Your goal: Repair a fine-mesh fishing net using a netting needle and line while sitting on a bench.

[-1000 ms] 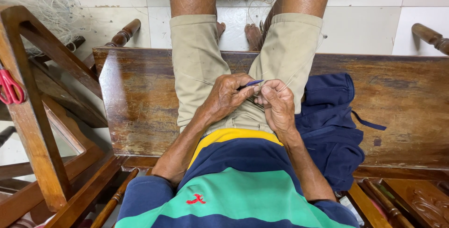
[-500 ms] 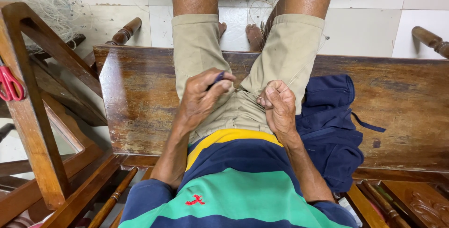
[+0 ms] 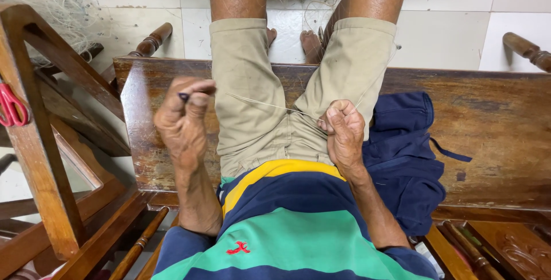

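While you sit astride the wooden bench (image 3: 493,125), your left hand (image 3: 183,122) pinches a small dark netting needle (image 3: 185,95) at ten o'clock, grip clenched around it. A thin pale line (image 3: 270,105) runs taut across your khaki shorts (image 3: 252,96) to your right hand (image 3: 343,133), fisted on its other end at three o'clock. A navy cloth (image 3: 404,154) lies just beside that hand; red scissors (image 3: 11,105) hang at nine o'clock.
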